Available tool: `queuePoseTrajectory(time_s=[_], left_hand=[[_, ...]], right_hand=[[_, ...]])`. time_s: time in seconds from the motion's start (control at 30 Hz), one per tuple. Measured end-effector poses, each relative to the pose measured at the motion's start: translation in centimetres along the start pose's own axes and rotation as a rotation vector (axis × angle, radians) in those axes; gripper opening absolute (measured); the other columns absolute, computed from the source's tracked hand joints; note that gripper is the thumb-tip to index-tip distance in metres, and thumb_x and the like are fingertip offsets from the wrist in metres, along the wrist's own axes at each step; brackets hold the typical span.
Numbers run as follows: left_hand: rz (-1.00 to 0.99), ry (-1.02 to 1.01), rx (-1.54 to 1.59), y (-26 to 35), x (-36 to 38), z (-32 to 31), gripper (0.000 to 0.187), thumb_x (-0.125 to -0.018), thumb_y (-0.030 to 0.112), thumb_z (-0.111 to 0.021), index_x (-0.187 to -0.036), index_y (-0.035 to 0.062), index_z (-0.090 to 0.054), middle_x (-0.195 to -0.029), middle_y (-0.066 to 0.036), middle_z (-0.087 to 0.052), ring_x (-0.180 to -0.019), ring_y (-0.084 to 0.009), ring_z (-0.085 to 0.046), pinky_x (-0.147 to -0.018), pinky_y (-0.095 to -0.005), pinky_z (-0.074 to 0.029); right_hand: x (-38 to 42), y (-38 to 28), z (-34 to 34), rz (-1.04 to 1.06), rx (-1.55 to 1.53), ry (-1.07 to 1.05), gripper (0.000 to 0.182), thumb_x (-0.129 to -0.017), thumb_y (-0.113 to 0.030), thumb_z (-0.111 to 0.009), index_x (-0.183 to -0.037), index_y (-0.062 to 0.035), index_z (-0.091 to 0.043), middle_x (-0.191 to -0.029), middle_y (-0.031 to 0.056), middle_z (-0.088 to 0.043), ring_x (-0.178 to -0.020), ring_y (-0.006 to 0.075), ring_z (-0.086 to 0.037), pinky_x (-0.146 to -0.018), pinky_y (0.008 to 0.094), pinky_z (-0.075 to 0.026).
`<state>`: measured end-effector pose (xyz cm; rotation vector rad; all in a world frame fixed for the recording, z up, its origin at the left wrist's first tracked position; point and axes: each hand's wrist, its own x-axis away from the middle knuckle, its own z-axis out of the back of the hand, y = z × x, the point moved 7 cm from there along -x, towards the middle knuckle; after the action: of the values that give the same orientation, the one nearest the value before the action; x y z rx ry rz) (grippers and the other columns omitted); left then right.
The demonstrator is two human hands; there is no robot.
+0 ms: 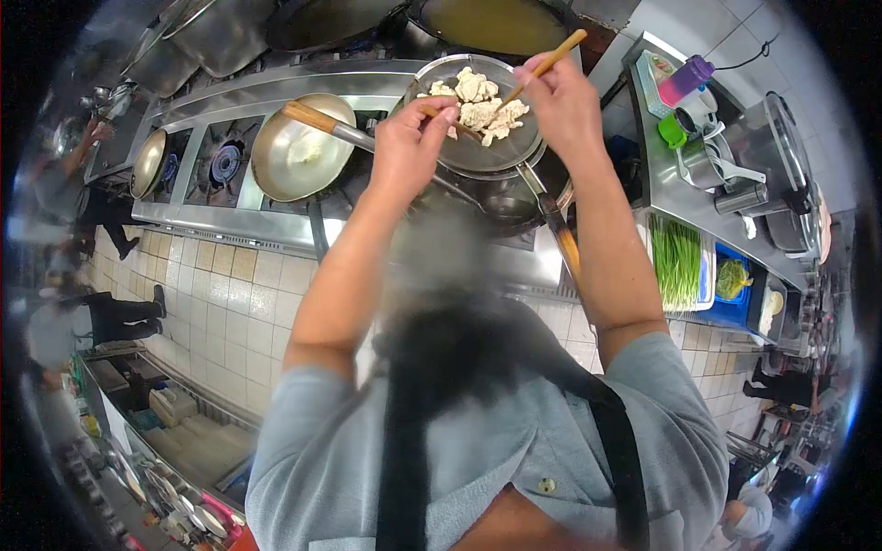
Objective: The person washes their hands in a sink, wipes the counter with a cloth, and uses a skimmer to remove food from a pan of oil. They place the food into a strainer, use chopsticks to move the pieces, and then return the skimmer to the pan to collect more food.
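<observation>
My left hand (412,147) is closed in a pinch on a thin wooden stick, its tip among pale, lumpy pieces of food (491,108). On the other side, my right hand (562,108) grips a longer wooden stick (557,53) slanting down into the same pieces. The food lies in a round metal strainer (450,154) over the stove; the strainer's long handle (558,230) has a wooden end and points toward me. Beneath my left hand passes a metal utensil with a wooden handle (310,119); its far end is hard to make out.
A steel wok (266,165) sits on the stove at left, beside a lit burner (227,163) and a smaller pan (149,163). Behind is a large pan of yellowish liquid (496,26). Green stalks (677,262) fill a white tray at right. Other people stand at far left.
</observation>
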<state>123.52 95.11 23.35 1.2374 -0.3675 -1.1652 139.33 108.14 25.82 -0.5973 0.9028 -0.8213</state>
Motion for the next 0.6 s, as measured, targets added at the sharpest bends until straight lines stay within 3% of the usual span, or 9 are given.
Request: queuePoseTrajectory(time_s=[0.07, 0.13, 0.2, 0.3, 0.37, 0.43, 0.53, 0.57, 0.6], left_hand=[[-0.018, 0.018, 0.038, 0.7, -0.5, 0.7, 0.030, -0.088, 0.027, -0.059, -0.102, 0.0018, -0.063, -0.098, -0.013, -0.067, -0.092, -0.0208, -0.064, -0.081, -0.0311, -0.047], [-0.035, 0.039, 0.077, 1.2, -1.1, 1.1, 0.030, -0.088, 0.027, -0.057, -0.101, 0.0012, -0.063, -0.098, -0.012, -0.067, -0.092, -0.0216, -0.064, -0.081, -0.0317, -0.047], [-0.138, 0.071, 0.034, 2.0, -2.2, 1.1, 0.026, -0.089, 0.025, -0.056, -0.096, 0.0015, -0.062, -0.093, -0.013, -0.067, -0.088, -0.0257, -0.065, -0.079, -0.0340, -0.048], [-0.099, 0.011, -0.233, 0.1, -3.6, -1.1, 0.021, -0.089, 0.021, -0.055, -0.095, 0.0023, -0.061, -0.088, -0.014, -0.067, -0.083, -0.0288, -0.064, -0.076, -0.0360, -0.048], [-0.097, 0.015, -0.186, -1.7, -4.1, -2.1, 0.020, -0.089, 0.021, -0.055, -0.095, 0.0026, -0.061, -0.088, -0.015, -0.067, -0.083, -0.0300, -0.064, -0.076, -0.0367, -0.048], [-0.101, 0.018, -0.140, -2.1, -4.6, -2.6, 0.019, -0.089, 0.020, -0.054, -0.095, 0.0030, -0.061, -0.087, -0.015, -0.066, -0.083, -0.0312, -0.064, -0.075, -0.0374, -0.048], [-0.054, 0.005, -0.169, -2.6, -4.7, -2.9, 0.019, -0.088, 0.019, -0.054, -0.096, 0.0028, -0.060, -0.088, -0.015, -0.066, -0.083, -0.0309, -0.064, -0.075, -0.0378, -0.048], [-0.074, 0.004, -0.168, -2.5, -4.7, -3.0, 0.019, -0.088, 0.019, -0.054, -0.096, 0.0027, -0.060, -0.088, -0.015, -0.066, -0.083, -0.0310, -0.063, -0.075, -0.0379, -0.048], [-0.097, 0.001, -0.165, -2.4, -4.8, -3.3, 0.019, -0.088, 0.019, -0.054, -0.096, 0.0026, -0.060, -0.088, -0.016, -0.066, -0.083, -0.0311, -0.063, -0.075, -0.0381, -0.048]], right_hand=[[-1.3, 1.4, -0.2, -0.004, -0.025, 0.030, 0.014, -0.084, -0.012, -0.062, -0.093, -0.0021, -0.057, -0.078, 0.0073, -0.065, -0.072, 0.0122, -0.061, -0.067, 0.0277, -0.047], [-1.8, 5.1, -3.0, -0.011, 0.018, -0.033, 0.020, -0.083, -0.019, -0.061, -0.096, -0.0051, -0.058, -0.087, 0.0165, -0.066, -0.084, 0.0302, -0.065, -0.075, 0.0363, -0.049], [-1.3, 6.5, -4.2, -0.032, -0.014, -0.033, 0.020, -0.083, -0.019, -0.061, -0.095, -0.0046, -0.058, -0.087, 0.0165, -0.066, -0.084, 0.0300, -0.065, -0.075, 0.0362, -0.049], [-1.2, 7.4, -5.0, -0.045, -0.043, -0.059, 0.019, -0.082, -0.019, -0.061, -0.094, -0.0034, -0.058, -0.086, 0.0164, -0.066, -0.083, 0.0298, -0.065, -0.075, 0.0361, -0.049], [-1.1, 7.1, -4.8, -0.037, -0.035, -0.080, 0.019, -0.082, -0.019, -0.062, -0.093, -0.0029, -0.058, -0.085, 0.0163, -0.066, -0.083, 0.0296, -0.065, -0.075, 0.0361, -0.049], [-1.1, 5.1, -3.7, 0.015, 0.063, -0.056, 0.010, -0.083, -0.007, -0.062, -0.090, -0.0028, -0.057, -0.075, 0.0057, -0.064, -0.068, 0.0106, -0.059, -0.061, 0.0247, -0.046], [-0.9, 1.9, -2.0, 0.086, -0.094, -0.008, 0.009, -0.083, -0.008, -0.062, -0.089, -0.0030, -0.057, -0.076, 0.0067, -0.065, -0.069, 0.0112, -0.060, -0.062, 0.0253, -0.046], [-0.7, 1.8, -2.0, 0.055, -0.075, -0.022, 0.014, -0.083, -0.015, -0.059, -0.092, -0.0051, -0.059, -0.082, 0.0164, -0.065, -0.081, 0.0323, -0.063, -0.073, 0.0371, -0.048], [-0.4, 2.5, -2.4, 0.052, -0.073, -0.018, 0.014, -0.083, -0.015, -0.059, -0.092, -0.0051, -0.059, -0.082, 0.0164, -0.065, -0.081, 0.0323, -0.063, -0.073, 0.0371, -0.048]])
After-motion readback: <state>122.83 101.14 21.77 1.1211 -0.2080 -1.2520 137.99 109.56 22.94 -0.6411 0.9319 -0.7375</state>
